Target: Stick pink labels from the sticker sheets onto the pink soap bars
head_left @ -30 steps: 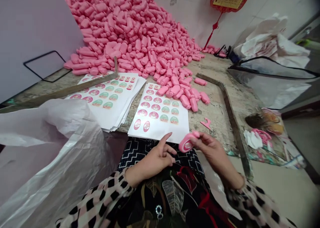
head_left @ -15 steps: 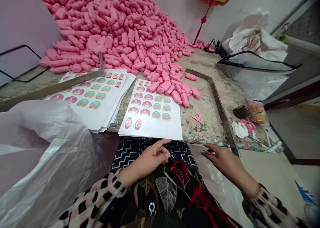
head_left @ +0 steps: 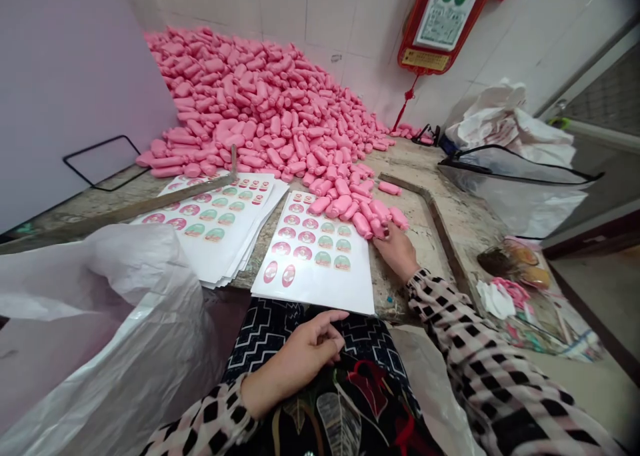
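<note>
My right hand reaches onto the tabletop at the near edge of the pink heap. Its fingers close round the end of a small pink bottle; part of that bottle is hidden by the fingers. Over my lap, my left hand holds nothing, its index finger stretched out and the others loosely bent. Just beyond it lies a white sticker sheet with pink and green labels. Several pink bottles rest on that sheet's far right corner.
A large heap of pink bottles leans against the wall. To the left are a stack of sticker sheets, a metal bar and a whitish plastic bag. Another bar bounds the right side, with a clear zip bag beyond.
My right hand has moved from beside my lap forward and left onto the table, closing on a pink bottle. My left hand stays over my lap. The view has tilted up.
</note>
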